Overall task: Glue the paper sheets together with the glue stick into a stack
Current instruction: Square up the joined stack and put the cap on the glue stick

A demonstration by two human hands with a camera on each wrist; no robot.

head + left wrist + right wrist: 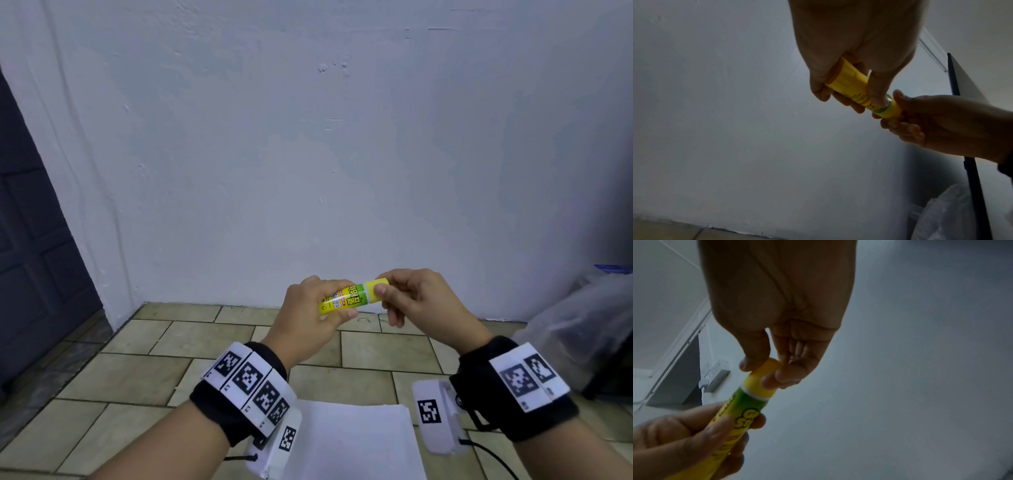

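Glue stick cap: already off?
No. The yellow cap sits on the glue stick, pinched by the right hand.

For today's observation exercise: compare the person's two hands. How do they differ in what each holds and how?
1. The left hand grips the glue stick by its labelled body; the right hand pinches only the plain yellow cap.
2. The left hand wraps several fingers round the tube; the right hand uses thumb and fingertips.
3. The left hand sits lower, the right slightly higher, so the stick tilts.

Shared: both are raised above the paper, and each wrist wears a band.
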